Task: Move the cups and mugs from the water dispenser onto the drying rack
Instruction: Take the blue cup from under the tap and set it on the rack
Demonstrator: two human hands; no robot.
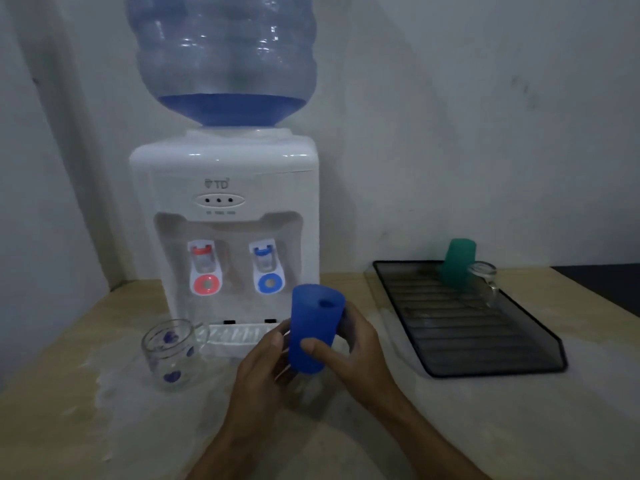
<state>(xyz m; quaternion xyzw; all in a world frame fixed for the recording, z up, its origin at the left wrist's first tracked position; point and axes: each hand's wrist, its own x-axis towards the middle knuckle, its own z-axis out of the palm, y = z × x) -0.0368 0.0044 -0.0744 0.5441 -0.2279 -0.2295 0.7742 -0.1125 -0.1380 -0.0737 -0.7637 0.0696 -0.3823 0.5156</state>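
A blue plastic cup [313,329] is held upside down in front of the white water dispenser [225,216], just right of its drip tray [235,336]. My right hand [356,348] wraps it from the right, thumb across its front. My left hand [263,365] touches its lower left side. A clear glass mug with purple hearts [169,355] stands upright on the counter, left of the drip tray. On the dark drying rack [485,341] at the right, a green cup [459,263] and a clear glass mug [483,284] sit upside down at its far end.
The dispenser carries a large blue water bottle [223,57] and has a red tap [206,268] and a blue tap [268,266]. The wooden counter [104,427] meets walls at the back and left. A dark surface [602,275] lies behind the rack at right.
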